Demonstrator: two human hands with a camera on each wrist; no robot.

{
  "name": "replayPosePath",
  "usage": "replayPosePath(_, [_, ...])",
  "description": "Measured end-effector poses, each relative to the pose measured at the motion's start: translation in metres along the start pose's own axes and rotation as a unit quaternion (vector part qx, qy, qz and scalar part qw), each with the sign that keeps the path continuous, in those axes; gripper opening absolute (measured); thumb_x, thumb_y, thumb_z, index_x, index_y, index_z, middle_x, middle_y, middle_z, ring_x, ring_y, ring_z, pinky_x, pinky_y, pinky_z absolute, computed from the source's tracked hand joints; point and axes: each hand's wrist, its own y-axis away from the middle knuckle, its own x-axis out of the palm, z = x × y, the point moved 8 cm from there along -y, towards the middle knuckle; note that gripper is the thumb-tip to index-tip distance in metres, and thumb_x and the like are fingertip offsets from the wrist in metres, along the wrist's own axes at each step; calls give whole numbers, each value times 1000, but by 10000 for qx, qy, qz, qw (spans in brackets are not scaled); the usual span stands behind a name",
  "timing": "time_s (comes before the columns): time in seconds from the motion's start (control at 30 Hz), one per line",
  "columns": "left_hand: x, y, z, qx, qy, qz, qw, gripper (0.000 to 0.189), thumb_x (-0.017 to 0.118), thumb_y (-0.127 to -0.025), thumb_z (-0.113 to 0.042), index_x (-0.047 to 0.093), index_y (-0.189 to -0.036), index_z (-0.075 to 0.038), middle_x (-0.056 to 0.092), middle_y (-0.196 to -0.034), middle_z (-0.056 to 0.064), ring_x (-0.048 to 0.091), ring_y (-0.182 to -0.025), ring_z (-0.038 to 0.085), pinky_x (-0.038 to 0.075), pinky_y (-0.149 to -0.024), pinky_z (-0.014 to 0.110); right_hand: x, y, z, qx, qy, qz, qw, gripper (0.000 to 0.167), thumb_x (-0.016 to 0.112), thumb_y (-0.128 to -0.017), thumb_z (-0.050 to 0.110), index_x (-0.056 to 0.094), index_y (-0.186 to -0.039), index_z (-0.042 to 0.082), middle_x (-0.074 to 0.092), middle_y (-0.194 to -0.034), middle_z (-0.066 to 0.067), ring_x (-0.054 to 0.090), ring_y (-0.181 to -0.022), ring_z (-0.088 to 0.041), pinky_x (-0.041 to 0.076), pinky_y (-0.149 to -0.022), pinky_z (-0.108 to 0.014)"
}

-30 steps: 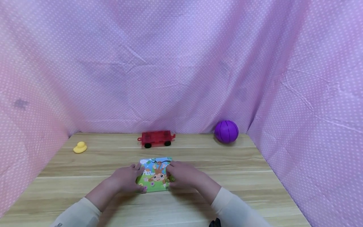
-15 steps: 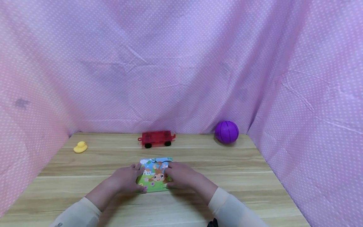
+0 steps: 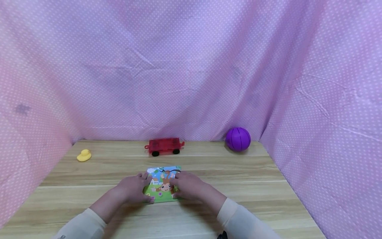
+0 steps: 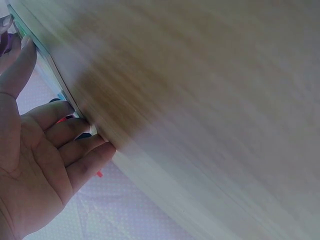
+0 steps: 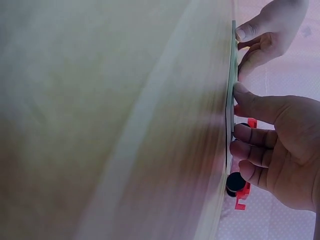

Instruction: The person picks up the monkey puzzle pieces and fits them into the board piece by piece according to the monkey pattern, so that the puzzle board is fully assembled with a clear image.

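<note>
A thin picture puzzle (image 3: 159, 191) with a brown monkey, blue sky and green grass lies flat on the wooden table. My left hand (image 3: 134, 188) rests along its left edge, thumb at the near corner, fingers spread beyond; in the left wrist view its fingertips touch the board's edge and the table. Over the right part of the picture, my right hand (image 3: 190, 186) pinches what looks like a puzzle piece between thumb and index finger. The right wrist view shows the right hand (image 5: 287, 145) side-on, with the board edge (image 5: 231, 105) between it and the table. The fingers cover much of the piece.
A red toy wagon (image 3: 164, 145) with black wheels stands behind the puzzle. A yellow rubber duck (image 3: 84, 155) sits at the back left, and a purple ball (image 3: 238, 139) at the back right. Pink dotted cloth (image 3: 179, 83) surrounds the table (image 3: 238, 186).
My right hand has shifted a little left, from the puzzle's right edge further over the picture. My left hand and the toys have stayed in place.
</note>
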Motion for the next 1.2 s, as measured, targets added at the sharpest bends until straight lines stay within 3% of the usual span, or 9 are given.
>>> replayPosePath(0.27, [-3, 2, -3, 37, 28, -5, 10000, 97, 69, -74, -71, 49, -145, -9, 40, -153, 18, 39, -138, 43, 40, -105, 61, 1, 4, 1, -70, 148, -76, 9998, 22, 70, -88, 46, 67, -106, 33, 57, -97, 10, 50, -90, -8, 48, -83, -25])
replayPosePath(0.47, [-2, 3, -1, -5, 42, 23, 10000, 96, 70, -74, -70, 48, -146, -9, 40, -154, 18, 39, -139, 42, 39, -105, 61, 0, 8, 4, -182, 174, -163, 9995, 17, 72, -90, 34, 71, -106, 33, 56, -97, 9, 45, -88, -9, 46, -79, -22])
replayPosePath(0.67, [-3, 1, -1, 30, 57, 33, 10000, 98, 70, -74, -71, 48, -145, -8, 40, -153, 18, 38, -139, 44, 38, -105, 63, 1, 7, 4, -282, 84, -103, 9995, 14, 74, -89, 28, 73, -101, 33, 60, -93, 10, 48, -86, -8, 46, -82, -22])
replayPosePath(0.83, [-1, 1, 0, 5, 14, 59, 10000, 98, 69, -73, -71, 48, -145, -9, 40, -153, 18, 38, -139, 44, 38, -105, 63, 4, 6, 0, -230, -70, -65, 9997, 18, 73, -89, 27, 73, -106, 33, 58, -92, 10, 46, -87, -8, 46, -79, -21])
replayPosePath(1.07, [-1, 1, -1, 0, 9, 53, 10000, 97, 69, -74, -71, 48, -146, -9, 40, -154, 18, 38, -139, 44, 38, -105, 63, 2, 16, 2, -257, 150, 116, 9995, 32, 69, -91, 35, 68, -123, 33, 56, -102, 7, 46, -91, -8, 47, -81, -23])
replayPosePath(1.2, [-2, 1, -2, -6, 27, 64, 10000, 97, 69, -74, -71, 48, -146, -9, 39, -154, 18, 38, -139, 44, 38, -105, 63, -2, 22, 9, -381, 426, 95, 9983, 36, 67, -90, 48, 67, -122, 31, 57, -112, 7, 49, -100, -9, 48, -87, -27])
